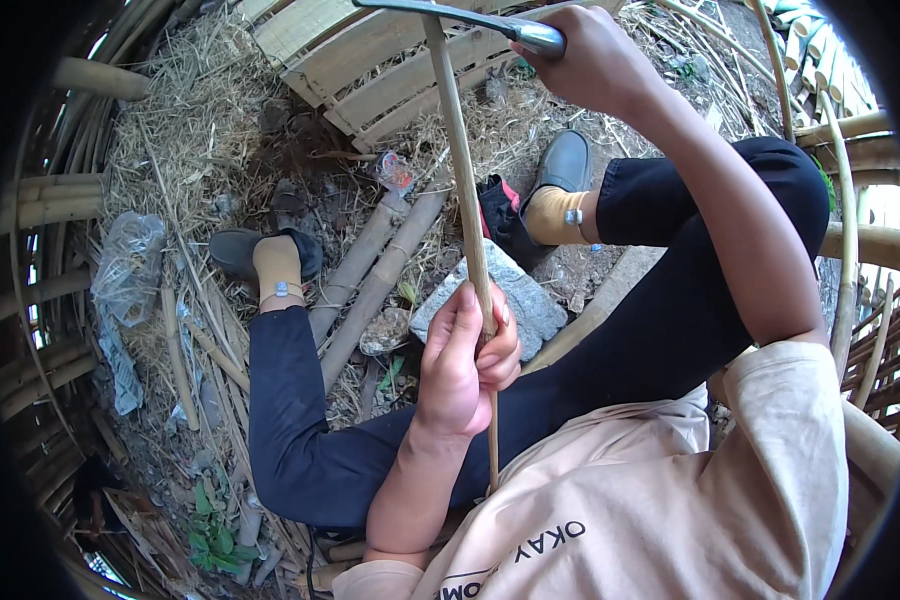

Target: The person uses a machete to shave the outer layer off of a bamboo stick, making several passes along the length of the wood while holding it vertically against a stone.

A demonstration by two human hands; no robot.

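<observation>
My left hand is wrapped round a long, pale bamboo stick, low on its length. The stick stands nearly upright in the picture, its lower end against my shirt and its upper end at the top edge. In my closed right hand is the dark handle of a large knife. The knife's long, narrow blade points left and crosses the top of the stick; whether they touch I cannot tell. Behind my left hand, a pale stone block lies on the ground.
A slatted bamboo panel lies at the far side. Two bamboo poles rest between my feet, near a red-and-clear plastic piece. At the left are a clear plastic bag and a bamboo wall. Straw covers much of the ground.
</observation>
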